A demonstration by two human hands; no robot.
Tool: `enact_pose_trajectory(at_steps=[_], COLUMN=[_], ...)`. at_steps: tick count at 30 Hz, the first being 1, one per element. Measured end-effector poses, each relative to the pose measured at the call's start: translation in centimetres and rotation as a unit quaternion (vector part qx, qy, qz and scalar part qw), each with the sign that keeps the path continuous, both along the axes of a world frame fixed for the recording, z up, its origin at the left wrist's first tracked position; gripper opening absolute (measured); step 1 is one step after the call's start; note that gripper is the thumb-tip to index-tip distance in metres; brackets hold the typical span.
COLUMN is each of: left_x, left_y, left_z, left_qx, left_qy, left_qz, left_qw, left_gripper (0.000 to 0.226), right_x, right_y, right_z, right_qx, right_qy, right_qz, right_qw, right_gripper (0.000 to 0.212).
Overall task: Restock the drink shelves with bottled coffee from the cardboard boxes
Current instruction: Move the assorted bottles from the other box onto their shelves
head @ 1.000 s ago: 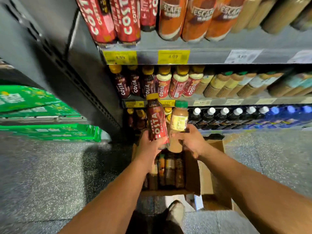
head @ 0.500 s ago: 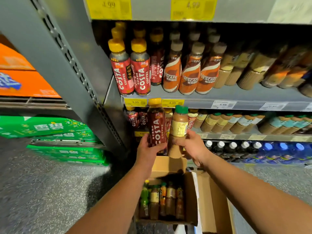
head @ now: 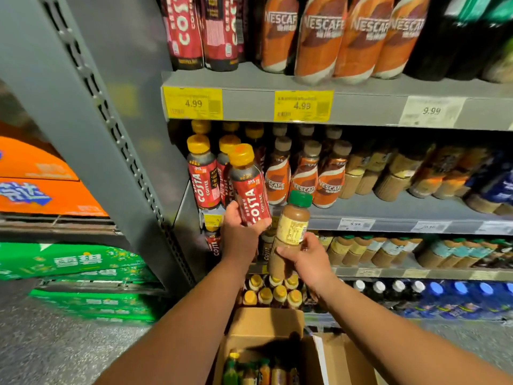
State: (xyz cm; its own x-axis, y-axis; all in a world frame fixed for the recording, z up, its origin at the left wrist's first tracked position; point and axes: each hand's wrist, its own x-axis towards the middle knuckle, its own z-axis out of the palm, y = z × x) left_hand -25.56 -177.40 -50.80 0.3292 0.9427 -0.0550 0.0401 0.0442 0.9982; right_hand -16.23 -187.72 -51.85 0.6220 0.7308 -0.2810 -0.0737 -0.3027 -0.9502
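- Head view: the left hand (head: 238,232) grasps a red Costa bottle (head: 249,190) by its lower body. The bottle is tilted, just in front of the Costa row (head: 201,176) on the middle shelf (head: 388,208).
- The right hand (head: 308,259) clasps a green-capped coffee bottle (head: 293,226), upright, below that shelf's edge.
- Progress: neither bottle is shelved yet. The cardboard box (head: 266,323) below holds more bottles (head: 258,370), so restocking appears far from finished.
- Surroundings: Nescafé bottles (head: 305,176) stand beside the Costa row, whose front bottles may obstruct placement.
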Motion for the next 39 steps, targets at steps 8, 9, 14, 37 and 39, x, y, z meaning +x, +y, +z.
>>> enact_pose_trajectory(at_steps=[8,9,14,37,39], left_x=[3.0,3.4,4.3,4.8,4.8], left_y=[3.3,3.5,3.4,3.1,3.1], left_z=[-0.9,-1.1,-1.4,-1.8,-1.8], left_qx=[0.1,0.1,0.085,0.173,0.172], left_qy=[0.086,0.096,0.111,0.238,0.237], left_qz=[0.045,0.057,0.088,0.091,0.097], left_qw=[0.99,0.989,0.986,0.951,0.951], left_gripper=[0.052,0.053,0.047,0.06,0.059], right_x=[-0.1,-0.1,0.0,1.3,1.4], right_y=[0.2,0.2,0.1,1.9,2.1], right_z=[-2.5,-2.8,-3.3,-3.2,-3.3], right_qx=[-0.004,-0.006,-0.005,0.028,0.033], right_qy=[0.022,0.022,0.022,0.034,0.034], right_qz=[-0.005,-0.004,0.001,-0.031,-0.029], right_qw=[1.0,1.0,1.0,0.999,0.998], right_gripper=[0.041,0.041,0.042,0.035,0.038])
